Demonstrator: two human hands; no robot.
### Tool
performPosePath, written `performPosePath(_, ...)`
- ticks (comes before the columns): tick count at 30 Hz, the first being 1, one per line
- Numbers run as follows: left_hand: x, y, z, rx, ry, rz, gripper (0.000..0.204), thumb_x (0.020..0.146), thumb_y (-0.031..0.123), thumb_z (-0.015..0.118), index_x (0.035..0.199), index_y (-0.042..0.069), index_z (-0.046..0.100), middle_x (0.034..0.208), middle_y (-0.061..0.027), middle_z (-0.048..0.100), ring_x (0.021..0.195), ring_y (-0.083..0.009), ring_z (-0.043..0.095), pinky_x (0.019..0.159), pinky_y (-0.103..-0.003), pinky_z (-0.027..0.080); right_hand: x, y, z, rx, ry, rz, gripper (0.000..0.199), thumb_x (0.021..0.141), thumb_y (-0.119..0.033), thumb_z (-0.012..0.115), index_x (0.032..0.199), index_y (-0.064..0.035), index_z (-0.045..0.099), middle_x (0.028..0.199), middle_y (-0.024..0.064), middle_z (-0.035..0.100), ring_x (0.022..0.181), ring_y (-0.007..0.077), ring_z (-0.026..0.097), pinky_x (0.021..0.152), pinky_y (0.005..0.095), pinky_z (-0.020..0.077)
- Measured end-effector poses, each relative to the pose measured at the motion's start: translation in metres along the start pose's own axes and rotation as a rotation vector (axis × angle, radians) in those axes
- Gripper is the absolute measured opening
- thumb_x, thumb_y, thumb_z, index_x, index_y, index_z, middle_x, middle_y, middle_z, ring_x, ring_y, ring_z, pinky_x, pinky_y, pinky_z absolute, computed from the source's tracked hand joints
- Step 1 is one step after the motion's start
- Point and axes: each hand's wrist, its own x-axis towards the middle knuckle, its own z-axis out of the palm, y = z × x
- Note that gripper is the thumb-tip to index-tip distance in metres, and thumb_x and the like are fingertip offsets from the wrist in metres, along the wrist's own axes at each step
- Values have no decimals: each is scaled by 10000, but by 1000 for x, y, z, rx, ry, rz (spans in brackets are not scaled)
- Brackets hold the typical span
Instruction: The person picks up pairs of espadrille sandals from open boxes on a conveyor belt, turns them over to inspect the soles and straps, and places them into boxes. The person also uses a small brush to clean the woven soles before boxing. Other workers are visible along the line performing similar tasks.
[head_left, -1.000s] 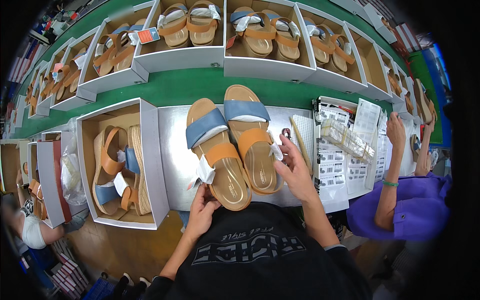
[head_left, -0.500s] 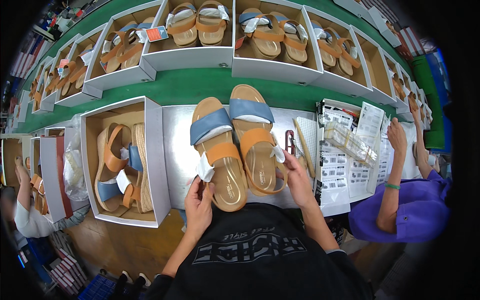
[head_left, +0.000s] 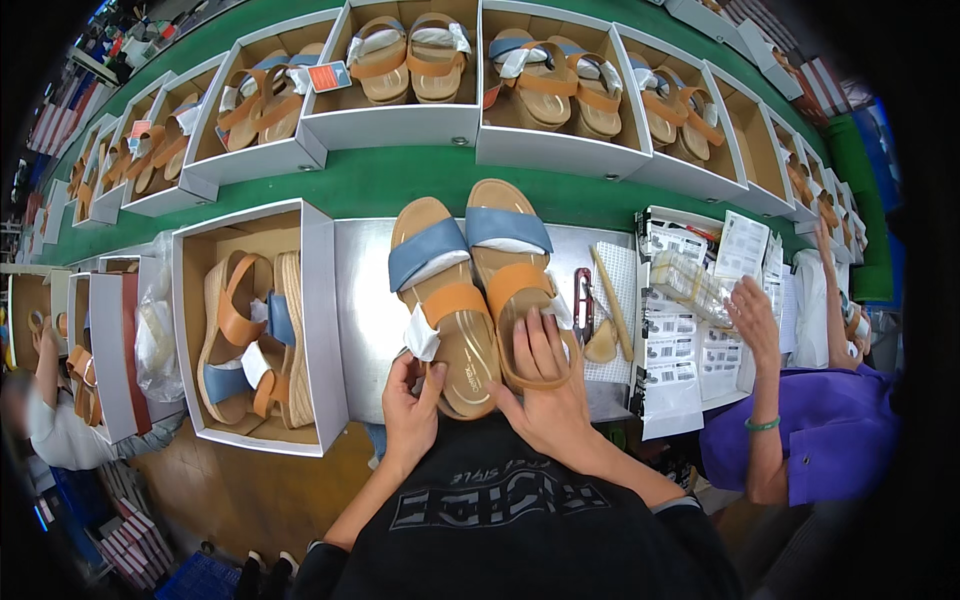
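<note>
A pair of sandals with blue toe straps and tan-orange ankle straps lies side by side before me, toes pointing away. My left hand (head_left: pixel 413 405) pinches the left sandal (head_left: pixel 466 350) at its heel side, by a white paper wrap. My right hand (head_left: pixel 545 400) rests on the right sandal (head_left: pixel 507 281), fingers stretched flat over the insole and thumb reaching toward the left sandal's heel. White paper sits under the toe straps. To the left, an open white shoebox (head_left: pixel 322 330) holds another pair of sandals (head_left: pixel 237 325) lying on their sides.
A metal worktop (head_left: pixel 362 300) lies beneath. To the right are a red cutter (head_left: pixel 583 295), a wooden stick (head_left: pixel 611 300) and a tray (head_left: pixel 636 385) of printed labels. A row of sandal boxes (head_left: pixel 395 128) lines the green belt (head_left: pixel 400 178). A co-worker's hand (head_left: pixel 752 315) hovers by the labels.
My right hand has moved from the right sandal's outer side onto its insole, fingers now spread flat. The co-worker's hand at right has come lower and left, toward the label bundle.
</note>
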Motion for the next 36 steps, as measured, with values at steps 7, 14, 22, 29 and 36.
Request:
performPosePath(7, 0, 0, 3, -89, -54, 5, 318, 936, 105, 677, 1191, -22, 534, 1049, -50, 629, 950, -89, 568, 833, -239, 465, 48, 0, 26, 88, 85, 112, 447, 889, -269, 633, 1182, 68, 604, 1239, 241, 556, 1178, 442, 511, 971, 510, 415)
performPosePath(14, 5, 2, 6, -60, -145, 136, 408, 884, -22, 658, 1255, -26, 488, 1141, -108, 631, 1030, -169, 641, 882, -303, 525, 48, 17, 7, 78, 461, -176, 375, 816, -148, 671, 1165, -12, 668, 1252, 192, 624, 1130, 431, 580, 957, 485, 457)
performPosePath(22, 23, 27, 24, -44, -128, 454, 399, 859, 15, 699, 1217, -32, 527, 1140, -94, 637, 1023, -178, 644, 926, -326, 500, 72, 17, -36, -21, 669, -300, 359, 812, -116, 652, 1162, -50, 693, 1215, 139, 666, 1123, 409, 608, 947, 481, 473)
performPosePath(29, 27, 43, 42, -228, -314, -39, 578, 971, 206, 627, 1445, 40, 341, 1358, -75, 501, 1212, -170, 529, 1016, -335, 455, 82, -28, -73, -272, 246, -96, 447, 806, -213, 605, 1226, -66, 638, 1152, 80, 625, 1125, 275, 562, 1047, 553, 320)
performPosePath(36, 38, 32, 52, -806, -436, -389, 694, 956, 331, 639, 1507, 107, 283, 1460, -51, 425, 1340, -206, 432, 1104, -381, 379, 98, -66, -43, -889, -179, -186, 529, 856, -339, 585, 1306, -61, 570, 1266, 97, 560, 1254, 274, 468, 1083, 633, 244)
